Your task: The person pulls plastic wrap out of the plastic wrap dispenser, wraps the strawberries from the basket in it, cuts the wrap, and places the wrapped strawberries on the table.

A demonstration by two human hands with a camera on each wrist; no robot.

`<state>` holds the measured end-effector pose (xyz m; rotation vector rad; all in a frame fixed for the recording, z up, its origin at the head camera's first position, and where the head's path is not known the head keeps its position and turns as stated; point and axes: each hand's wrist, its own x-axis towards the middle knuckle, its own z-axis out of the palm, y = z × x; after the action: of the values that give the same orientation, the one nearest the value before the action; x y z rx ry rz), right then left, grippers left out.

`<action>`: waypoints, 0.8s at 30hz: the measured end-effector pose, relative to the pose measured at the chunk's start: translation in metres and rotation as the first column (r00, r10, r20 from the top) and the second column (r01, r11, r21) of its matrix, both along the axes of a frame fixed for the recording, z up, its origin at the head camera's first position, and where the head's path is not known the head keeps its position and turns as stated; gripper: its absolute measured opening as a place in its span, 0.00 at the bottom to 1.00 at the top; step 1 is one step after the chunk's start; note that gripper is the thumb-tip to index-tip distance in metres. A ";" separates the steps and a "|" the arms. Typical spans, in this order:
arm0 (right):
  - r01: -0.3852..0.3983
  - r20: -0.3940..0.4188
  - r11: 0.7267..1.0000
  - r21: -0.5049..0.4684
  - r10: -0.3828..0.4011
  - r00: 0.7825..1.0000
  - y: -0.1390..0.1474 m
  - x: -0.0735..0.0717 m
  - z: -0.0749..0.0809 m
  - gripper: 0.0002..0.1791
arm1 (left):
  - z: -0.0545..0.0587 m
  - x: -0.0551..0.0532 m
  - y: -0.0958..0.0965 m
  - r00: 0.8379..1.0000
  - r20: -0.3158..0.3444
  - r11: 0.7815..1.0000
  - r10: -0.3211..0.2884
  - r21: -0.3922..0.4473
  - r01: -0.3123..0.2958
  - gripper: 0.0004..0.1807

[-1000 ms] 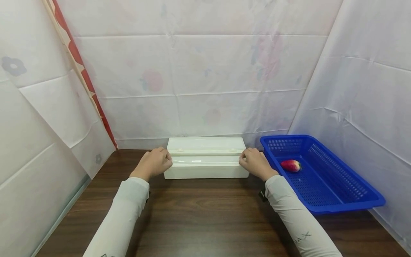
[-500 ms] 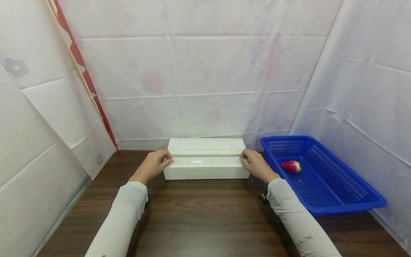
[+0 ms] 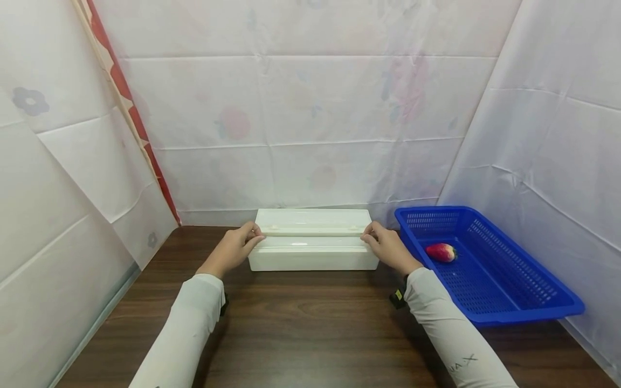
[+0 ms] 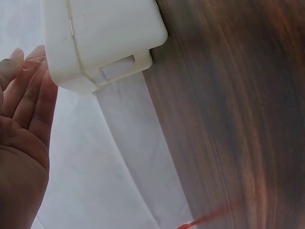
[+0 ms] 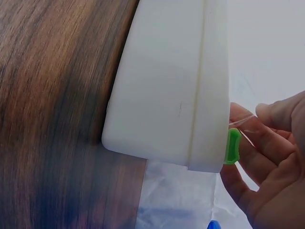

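Both hands have changed posture since one second ago: the fingers look less bunched at the ends of the white box [image 3: 312, 261], which has stayed in place. Left hand [image 3: 230, 250], at the box's left end: thumb and fingers nearly closed at the tips, pinching clear film [image 4: 34, 60]. Right hand [image 3: 392, 251], at the right end: similar near-closed pinch on the film, though exact contact is hard to confirm, the film being see-through. Green tab [image 5: 232, 147] protrudes from the box's top near its right end, just beside the right fingers. Box lies lengthwise across the far part of the table [image 3: 291, 334], near the white sheet [image 3: 320, 102]. To its right, apart: blue basket [image 3: 526, 314], one strawberry [image 3: 440, 252] lying inside.
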<state>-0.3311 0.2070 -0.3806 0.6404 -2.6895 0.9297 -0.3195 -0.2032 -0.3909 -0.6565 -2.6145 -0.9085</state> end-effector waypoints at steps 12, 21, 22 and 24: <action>0.018 0.057 0.998 -0.059 -0.014 0.998 -0.001 -0.002 0.000 0.05 | 0.001 0.000 0.001 0.998 0.053 0.997 -0.019 0.082 0.014 0.06; -0.004 0.065 1.000 -0.028 0.006 0.998 -0.001 -0.004 0.001 0.15 | 0.004 0.001 0.004 0.988 0.152 0.988 0.004 0.152 -0.027 0.12; -0.005 0.063 1.000 -0.026 0.007 0.998 -0.001 -0.003 0.002 0.16 | 0.004 0.001 0.004 0.987 0.163 0.987 0.001 0.159 -0.028 0.14; -0.002 0.061 1.000 -0.019 0.004 0.998 0.000 -0.003 0.002 0.16 | 0.004 0.001 0.004 0.984 0.180 0.985 0.000 0.169 -0.031 0.16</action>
<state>-0.3344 0.2068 -0.3789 0.6223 -2.7301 0.9890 -0.3182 -0.1996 -0.3865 -0.5313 -2.6509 -1.2242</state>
